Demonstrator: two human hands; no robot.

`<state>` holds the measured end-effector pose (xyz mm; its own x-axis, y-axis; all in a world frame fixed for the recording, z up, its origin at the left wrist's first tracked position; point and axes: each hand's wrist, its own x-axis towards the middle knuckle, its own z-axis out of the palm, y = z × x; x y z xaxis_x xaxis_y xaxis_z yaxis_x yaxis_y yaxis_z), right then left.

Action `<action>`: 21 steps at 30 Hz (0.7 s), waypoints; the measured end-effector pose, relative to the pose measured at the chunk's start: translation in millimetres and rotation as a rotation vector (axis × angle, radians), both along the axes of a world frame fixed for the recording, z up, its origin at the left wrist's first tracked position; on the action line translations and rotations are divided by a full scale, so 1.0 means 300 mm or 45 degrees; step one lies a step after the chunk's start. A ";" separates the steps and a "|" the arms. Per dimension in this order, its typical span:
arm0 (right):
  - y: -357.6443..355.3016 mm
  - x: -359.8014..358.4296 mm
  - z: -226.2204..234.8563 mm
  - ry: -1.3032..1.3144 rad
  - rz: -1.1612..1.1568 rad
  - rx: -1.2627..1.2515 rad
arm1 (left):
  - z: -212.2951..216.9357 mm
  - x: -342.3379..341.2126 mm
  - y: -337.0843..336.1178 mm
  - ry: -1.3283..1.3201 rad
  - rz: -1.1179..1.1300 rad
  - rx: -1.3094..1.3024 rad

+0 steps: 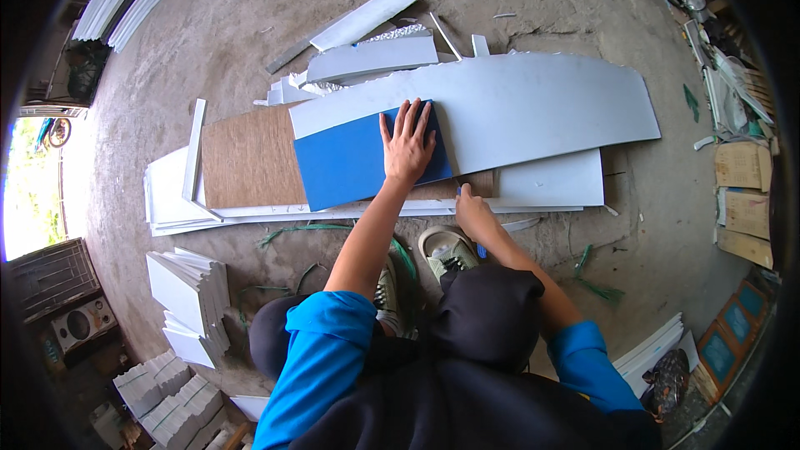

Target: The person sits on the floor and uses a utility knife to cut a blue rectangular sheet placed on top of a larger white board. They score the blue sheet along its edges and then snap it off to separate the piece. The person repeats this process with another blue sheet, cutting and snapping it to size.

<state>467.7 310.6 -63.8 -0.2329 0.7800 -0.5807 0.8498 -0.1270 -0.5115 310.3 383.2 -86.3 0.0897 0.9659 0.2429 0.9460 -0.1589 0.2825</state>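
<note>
The left hand [407, 143] lies flat, fingers spread, pressing on the right end of a blue panel [350, 162]; it grasps nothing, only holds the panel down. The blue panel rests on a brown board [248, 157], which shows to its left and in a thin strip along its near edge. The right hand [473, 212] is curled at that near edge, just right of the panel's corner, fingers closed around a small blue tool [481, 248] whose kind cannot be made out.

Behind the blue panel a large grey sheet [542, 104] stretches right, overlapping it at the top edge. White sheets [554, 179] lie beneath the stack and jut out left and right. Loose white strips [362, 21] and offcuts lie on the concrete floor [208, 42] farther back.

No open container shows near the hands. Stacked white pieces [192, 287] sit to the left, cardboard boxes [744, 192] along the right wall, their contents hidden. Green strapping [292, 233] trails near the person's shoe [446, 250].
</note>
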 end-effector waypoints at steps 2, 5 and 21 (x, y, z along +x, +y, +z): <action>-0.011 0.009 -0.014 -0.002 -0.004 0.034 | 0.002 0.001 0.001 -0.002 0.005 -0.010; 0.013 0.007 0.059 -0.014 0.080 -0.015 | 0.002 -0.002 0.001 0.010 0.012 -0.035; 0.312 -0.044 0.134 -0.083 0.015 0.520 | 0.016 0.002 0.005 0.015 0.004 -0.081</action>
<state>454.5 404.2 -23.7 -0.2166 0.9468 -0.2379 0.8822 0.0854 -0.4631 310.9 384.7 -81.6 0.0894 0.9796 0.1802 0.9498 -0.1383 0.2806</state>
